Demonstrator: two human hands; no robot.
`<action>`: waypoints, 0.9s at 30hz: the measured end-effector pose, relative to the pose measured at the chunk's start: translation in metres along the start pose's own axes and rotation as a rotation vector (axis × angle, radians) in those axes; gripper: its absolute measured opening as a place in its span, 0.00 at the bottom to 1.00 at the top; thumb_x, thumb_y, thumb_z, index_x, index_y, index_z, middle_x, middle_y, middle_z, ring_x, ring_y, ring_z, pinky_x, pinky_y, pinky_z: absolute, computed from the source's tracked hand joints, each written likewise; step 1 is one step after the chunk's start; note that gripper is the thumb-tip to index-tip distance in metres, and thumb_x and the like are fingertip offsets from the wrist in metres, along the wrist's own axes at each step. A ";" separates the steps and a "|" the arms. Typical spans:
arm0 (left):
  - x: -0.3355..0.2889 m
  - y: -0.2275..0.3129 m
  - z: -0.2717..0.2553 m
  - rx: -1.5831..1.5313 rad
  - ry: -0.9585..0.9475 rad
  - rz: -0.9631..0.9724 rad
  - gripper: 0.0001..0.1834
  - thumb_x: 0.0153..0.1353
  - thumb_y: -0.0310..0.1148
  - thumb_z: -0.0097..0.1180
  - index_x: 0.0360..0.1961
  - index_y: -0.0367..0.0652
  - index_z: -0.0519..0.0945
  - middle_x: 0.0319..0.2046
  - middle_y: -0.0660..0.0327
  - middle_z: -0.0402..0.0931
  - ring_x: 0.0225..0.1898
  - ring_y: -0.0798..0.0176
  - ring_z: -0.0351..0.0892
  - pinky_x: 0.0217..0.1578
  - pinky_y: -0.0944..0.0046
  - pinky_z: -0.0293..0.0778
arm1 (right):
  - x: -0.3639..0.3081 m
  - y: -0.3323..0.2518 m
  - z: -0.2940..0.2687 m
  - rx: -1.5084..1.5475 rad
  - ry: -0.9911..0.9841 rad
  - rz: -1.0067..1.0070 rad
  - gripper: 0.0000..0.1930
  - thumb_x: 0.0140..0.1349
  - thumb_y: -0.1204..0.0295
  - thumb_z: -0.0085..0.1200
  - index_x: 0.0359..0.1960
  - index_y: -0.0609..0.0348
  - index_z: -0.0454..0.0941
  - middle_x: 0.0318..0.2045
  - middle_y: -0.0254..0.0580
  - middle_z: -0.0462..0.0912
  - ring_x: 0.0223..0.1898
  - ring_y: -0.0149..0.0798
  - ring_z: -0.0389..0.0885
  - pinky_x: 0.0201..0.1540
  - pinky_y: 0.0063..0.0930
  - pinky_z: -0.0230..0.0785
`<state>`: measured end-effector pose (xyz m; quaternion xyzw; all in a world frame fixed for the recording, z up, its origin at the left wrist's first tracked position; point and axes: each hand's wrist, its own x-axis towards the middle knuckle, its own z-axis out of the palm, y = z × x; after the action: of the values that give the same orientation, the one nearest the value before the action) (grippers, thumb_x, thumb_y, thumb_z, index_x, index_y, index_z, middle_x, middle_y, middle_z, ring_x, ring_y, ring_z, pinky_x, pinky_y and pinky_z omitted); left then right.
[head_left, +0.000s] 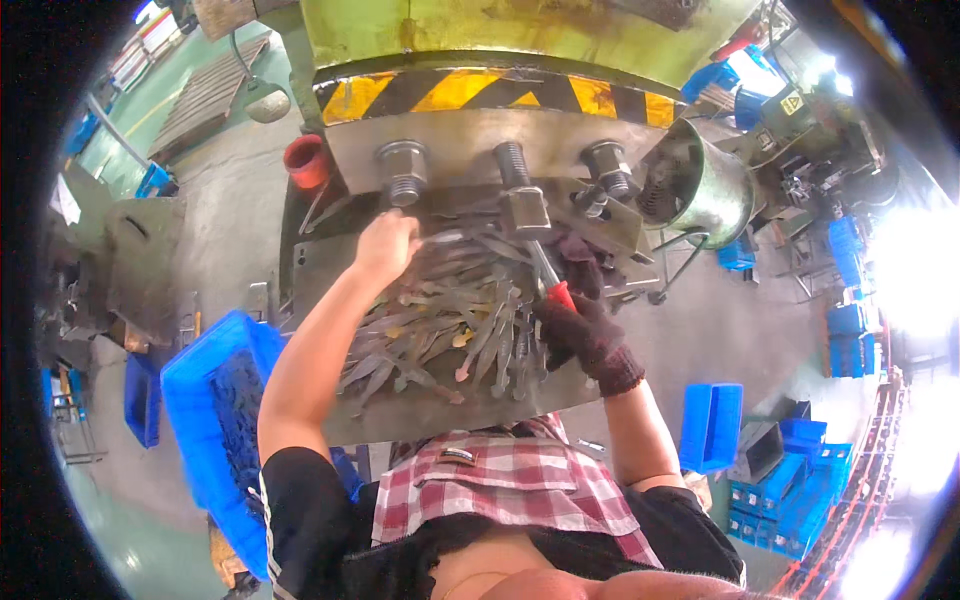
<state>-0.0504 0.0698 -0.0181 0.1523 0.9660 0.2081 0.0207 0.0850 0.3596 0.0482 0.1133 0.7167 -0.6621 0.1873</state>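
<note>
My bare left hand (388, 246) is closed at the far left of the metal work table (340, 425), below a large bolt (403, 172). A thin flat metal piece (443, 237) runs out from its fingers to the right. My right hand (590, 335), in a dark knitted glove, grips a tool with a red handle (561, 295) and a bright metal shaft. That shaft points up toward the block under the middle bolt (523, 205); its tip is hidden there. Between my hands lies a heap of elongated flat metal pieces (440, 320), some with rounded ends.
A press with a yellow-and-black striped bar (465, 93) stands ahead over the table. A red cup (306, 162) is at its left and a metal fan drum (715, 190) at its right. A blue crate (200, 400) with dark parts stands at left, another blue bin (711, 427) at right.
</note>
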 end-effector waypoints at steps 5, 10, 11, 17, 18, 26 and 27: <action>-0.034 -0.020 -0.025 0.061 -0.170 0.073 0.08 0.59 0.33 0.54 0.34 0.39 0.76 0.32 0.46 0.78 0.39 0.40 0.77 0.40 0.44 0.71 | 0.009 -0.014 0.006 -0.166 0.027 0.094 0.18 0.59 0.56 0.58 0.37 0.60 0.80 0.26 0.32 0.76 0.28 0.25 0.75 0.32 0.20 0.69; -0.033 -0.005 -0.055 0.011 0.250 0.172 0.08 0.59 0.34 0.52 0.29 0.41 0.75 0.26 0.50 0.75 0.33 0.43 0.75 0.33 0.47 0.70 | 0.011 -0.004 0.006 -0.139 0.080 0.000 0.18 0.58 0.55 0.59 0.36 0.60 0.80 0.24 0.30 0.75 0.25 0.26 0.72 0.29 0.21 0.66; -0.027 -0.002 -0.063 0.001 0.336 0.165 0.08 0.60 0.34 0.52 0.30 0.41 0.76 0.26 0.50 0.75 0.33 0.43 0.75 0.32 0.47 0.69 | 0.012 0.002 0.003 -0.050 0.096 -0.039 0.18 0.57 0.54 0.60 0.35 0.58 0.80 0.22 0.30 0.75 0.20 0.26 0.71 0.22 0.23 0.64; 0.042 0.002 -0.063 0.243 0.199 0.110 0.08 0.59 0.32 0.54 0.37 0.40 0.78 0.30 0.50 0.78 0.33 0.45 0.78 0.35 0.50 0.74 | 0.007 -0.008 -0.002 0.046 0.041 0.035 0.20 0.56 0.53 0.59 0.36 0.59 0.78 0.23 0.34 0.74 0.20 0.31 0.75 0.19 0.25 0.70; 0.062 -0.016 -0.048 0.251 0.397 0.257 0.08 0.59 0.31 0.54 0.38 0.40 0.78 0.31 0.50 0.78 0.34 0.46 0.78 0.36 0.51 0.74 | 0.008 -0.009 -0.001 0.036 0.039 0.033 0.20 0.56 0.53 0.59 0.36 0.59 0.78 0.23 0.34 0.74 0.20 0.31 0.75 0.19 0.25 0.70; 0.038 -0.012 -0.088 0.503 0.668 -0.106 0.10 0.58 0.35 0.53 0.36 0.42 0.80 0.29 0.53 0.80 0.34 0.48 0.80 0.38 0.50 0.73 | 0.044 -0.023 0.008 -0.362 0.116 -0.165 0.20 0.57 0.51 0.56 0.35 0.57 0.78 0.23 0.33 0.75 0.23 0.29 0.73 0.26 0.24 0.65; 0.029 -0.011 -0.093 0.368 0.598 -0.142 0.10 0.60 0.37 0.53 0.36 0.42 0.80 0.28 0.53 0.80 0.32 0.47 0.80 0.36 0.49 0.74 | 0.049 -0.032 0.013 -0.356 0.115 -0.160 0.20 0.57 0.51 0.56 0.35 0.57 0.78 0.23 0.33 0.75 0.23 0.29 0.73 0.26 0.24 0.65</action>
<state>-0.0910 0.0324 0.0630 0.0183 0.9588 0.0640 -0.2761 0.0291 0.3397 0.0558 0.0587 0.8388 -0.5300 0.1096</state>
